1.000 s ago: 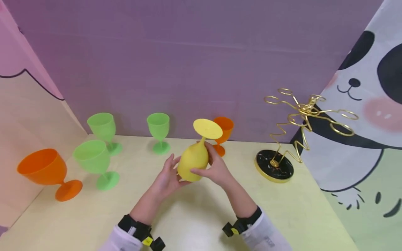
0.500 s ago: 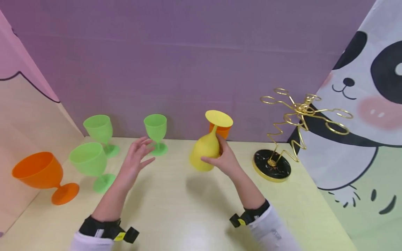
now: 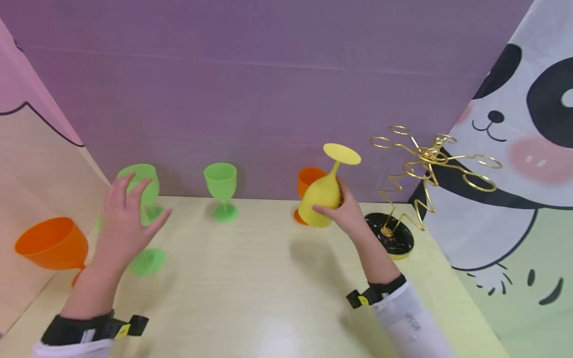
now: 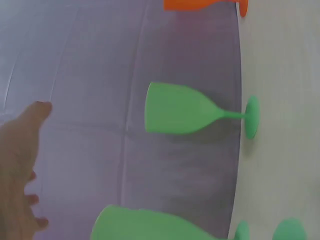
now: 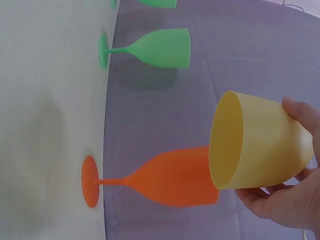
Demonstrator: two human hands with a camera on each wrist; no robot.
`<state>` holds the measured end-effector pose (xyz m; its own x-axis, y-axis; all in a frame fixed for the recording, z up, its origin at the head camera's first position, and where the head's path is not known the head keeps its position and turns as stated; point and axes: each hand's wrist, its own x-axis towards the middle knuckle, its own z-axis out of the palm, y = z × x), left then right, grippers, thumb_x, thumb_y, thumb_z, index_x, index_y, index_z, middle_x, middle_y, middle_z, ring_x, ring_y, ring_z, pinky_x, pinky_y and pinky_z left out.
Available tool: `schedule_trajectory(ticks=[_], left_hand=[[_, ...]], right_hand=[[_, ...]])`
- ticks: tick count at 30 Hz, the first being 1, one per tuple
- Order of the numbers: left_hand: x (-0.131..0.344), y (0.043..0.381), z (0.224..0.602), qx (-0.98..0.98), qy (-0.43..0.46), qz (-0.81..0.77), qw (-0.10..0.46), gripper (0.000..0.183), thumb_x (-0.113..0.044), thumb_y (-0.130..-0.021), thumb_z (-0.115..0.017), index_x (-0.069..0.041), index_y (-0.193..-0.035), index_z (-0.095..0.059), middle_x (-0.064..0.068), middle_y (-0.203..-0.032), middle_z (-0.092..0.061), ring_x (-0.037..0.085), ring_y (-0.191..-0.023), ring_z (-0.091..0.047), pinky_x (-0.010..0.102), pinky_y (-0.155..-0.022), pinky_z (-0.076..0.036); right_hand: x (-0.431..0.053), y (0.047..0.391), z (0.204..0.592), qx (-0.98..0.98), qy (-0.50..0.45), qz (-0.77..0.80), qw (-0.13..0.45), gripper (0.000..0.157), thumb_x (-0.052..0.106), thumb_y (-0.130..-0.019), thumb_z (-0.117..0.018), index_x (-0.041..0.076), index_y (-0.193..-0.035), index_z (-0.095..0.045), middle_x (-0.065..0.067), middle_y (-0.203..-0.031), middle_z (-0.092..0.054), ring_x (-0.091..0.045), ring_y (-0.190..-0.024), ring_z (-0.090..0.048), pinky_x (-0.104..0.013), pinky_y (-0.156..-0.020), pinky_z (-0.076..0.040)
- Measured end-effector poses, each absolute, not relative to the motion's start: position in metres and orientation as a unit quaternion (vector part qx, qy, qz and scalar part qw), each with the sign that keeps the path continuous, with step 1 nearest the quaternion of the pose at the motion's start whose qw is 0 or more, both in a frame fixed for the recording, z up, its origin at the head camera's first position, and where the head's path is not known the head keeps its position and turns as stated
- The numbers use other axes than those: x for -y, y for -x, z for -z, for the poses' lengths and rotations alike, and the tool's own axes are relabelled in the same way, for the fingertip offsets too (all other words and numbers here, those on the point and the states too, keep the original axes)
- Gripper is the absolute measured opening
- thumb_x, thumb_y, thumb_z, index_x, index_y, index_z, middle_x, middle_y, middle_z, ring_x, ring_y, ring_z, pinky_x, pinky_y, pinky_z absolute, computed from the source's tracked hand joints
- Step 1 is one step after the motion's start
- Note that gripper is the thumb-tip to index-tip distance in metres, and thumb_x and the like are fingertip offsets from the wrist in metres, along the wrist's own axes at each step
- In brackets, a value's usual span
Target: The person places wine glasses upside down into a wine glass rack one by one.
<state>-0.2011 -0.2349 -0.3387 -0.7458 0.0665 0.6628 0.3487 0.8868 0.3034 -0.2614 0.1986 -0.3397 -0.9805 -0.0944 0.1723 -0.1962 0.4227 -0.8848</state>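
My right hand (image 3: 348,210) grips a yellow goblet (image 3: 323,196) round its bowl, upside down and tilted, its foot up and its mouth toward the table. In the right wrist view the yellow goblet (image 5: 265,142) overlaps the bowl of an orange goblet (image 5: 172,176) standing behind it. My left hand (image 3: 123,223) is raised at the left, holding nothing, fingers spread and thumb out. It covers most of the near green goblet (image 3: 147,262), whose foot shows, and part of the far green goblet (image 3: 149,186). A left orange goblet (image 3: 53,243) stands beside that wrist.
Another green goblet (image 3: 221,184) stands upright at the back of the table (image 3: 250,278), near the purple backdrop (image 3: 268,99). At the right is a gold wire rack (image 3: 431,156) with ring-ended arms on a black round base (image 3: 400,238). A panda-printed cloth (image 3: 506,164) hangs on the right.
My left hand has let go of the yellow goblet and moved left to the green goblets. My right hand has carried the yellow goblet right and slightly up, toward the wire rack.
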Motion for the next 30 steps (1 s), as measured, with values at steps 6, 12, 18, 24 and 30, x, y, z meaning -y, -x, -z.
schedule_trajectory(ticks=[6,12,18,24,30], left_hand=[[0.259,0.203,0.331,0.970,0.049,0.121,0.205,0.085,-0.052,-0.083,-0.055,-0.012,-0.146,-0.012,0.026,-0.149,0.003,0.048,-0.132,0.008,0.072,-0.100,-0.005],[0.270,0.206,0.339,0.979,0.037,0.115,0.164,0.090,-0.062,-0.082,-0.050,-0.016,-0.147,-0.008,0.024,-0.150,0.010,0.051,-0.130,0.009,0.075,-0.096,-0.004],[0.275,0.210,0.348,0.982,0.034,0.110,0.150,0.093,-0.068,-0.080,-0.048,-0.014,-0.146,-0.011,0.029,-0.148,0.002,0.053,-0.129,0.004,0.076,-0.094,-0.006],[0.279,0.212,0.356,0.988,0.044,0.090,0.119,0.095,-0.070,-0.079,-0.048,-0.013,-0.146,-0.013,0.033,-0.144,-0.006,0.057,-0.125,-0.005,0.078,-0.090,-0.009],[0.283,0.213,0.358,0.992,0.048,0.079,0.088,0.095,-0.071,-0.079,-0.046,-0.010,-0.145,-0.015,0.036,-0.142,-0.009,0.058,-0.121,-0.011,0.078,-0.089,-0.013]], right_hand=[[-0.214,0.266,0.335,0.846,-0.070,-0.526,0.057,0.101,0.037,-0.072,-0.076,0.019,-0.146,-0.011,-0.013,-0.142,-0.030,-0.032,-0.118,-0.038,-0.052,-0.097,-0.040],[-0.228,0.269,0.329,0.850,-0.050,-0.521,0.061,0.102,0.040,-0.072,-0.075,0.022,-0.147,-0.008,-0.012,-0.144,-0.028,-0.032,-0.119,-0.036,-0.052,-0.098,-0.039],[-0.240,0.271,0.325,0.857,-0.043,-0.506,0.082,0.103,0.039,-0.073,-0.075,0.019,-0.147,-0.006,-0.014,-0.145,-0.026,-0.034,-0.120,-0.035,-0.053,-0.098,-0.038],[-0.253,0.273,0.323,0.856,-0.024,-0.507,0.097,0.101,0.039,-0.073,-0.075,0.020,-0.147,-0.008,-0.016,-0.144,-0.028,-0.035,-0.120,-0.036,-0.053,-0.100,-0.036],[-0.263,0.272,0.319,0.854,-0.015,-0.508,0.107,0.102,0.040,-0.073,-0.075,0.020,-0.147,-0.008,-0.016,-0.144,-0.029,-0.034,-0.119,-0.037,-0.052,-0.101,-0.035]])
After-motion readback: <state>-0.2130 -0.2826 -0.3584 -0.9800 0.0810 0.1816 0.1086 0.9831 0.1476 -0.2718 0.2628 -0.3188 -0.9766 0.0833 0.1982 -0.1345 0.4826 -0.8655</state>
